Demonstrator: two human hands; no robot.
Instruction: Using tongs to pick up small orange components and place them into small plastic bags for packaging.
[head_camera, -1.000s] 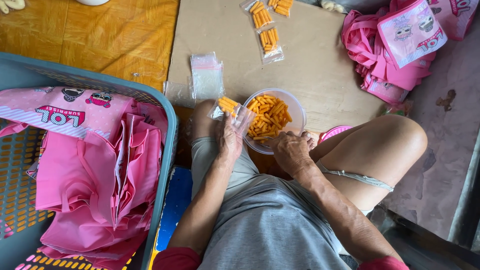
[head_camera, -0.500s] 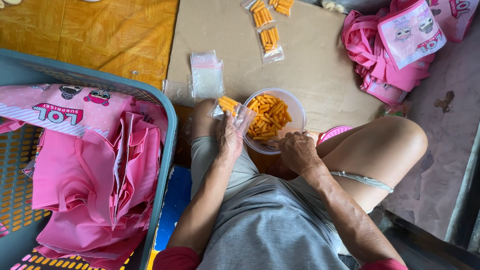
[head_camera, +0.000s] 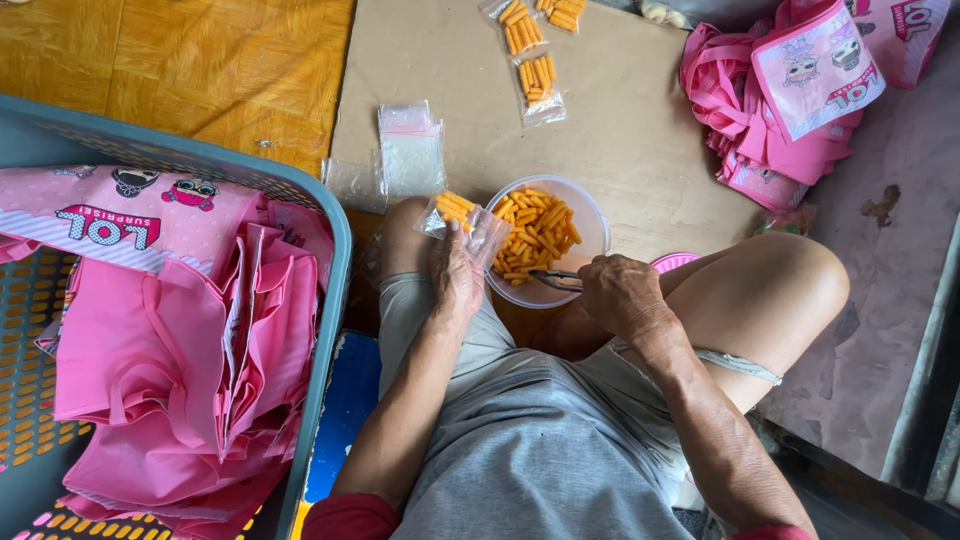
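Floor setup here: a sheet of brown cardboard (head_camera: 640, 130) laid over a yellowish wood-pattern floor (head_camera: 170, 60), with the person sitting right at its edge, knees up. A clear plastic bowl (head_camera: 592, 232) full of orange snack sticks (head_camera: 535, 232) sits on the cardboard between the legs.

The left hand (head_camera: 455, 275) has its grip pinched on a small clear bag (head_camera: 462, 218) that already has a few orange sticks in it, held just beside the bowl's left rim, above the left knee. The right hand (head_camera: 620, 293) is curled tight around metal tongs (head_camera: 556, 279), and the tips reach into the near side of the bowl.

A little stack of empty clear bags (head_camera: 410, 150) lies on the cardboard just past the left knee. Further up are the filled bags (head_camera: 535, 55) of sticks, well apart from the bowl.

On the left there's a grey-blue plastic basket (head_camera: 335, 290) stuffed with pink tote bags (head_camera: 170, 350) with cartoon doll prints. Another pile of the same pink bags (head_camera: 775, 100) sits at the top right. A pink lid-like thing (head_camera: 675, 262) peeks out by the right knee, can't tell what it is.
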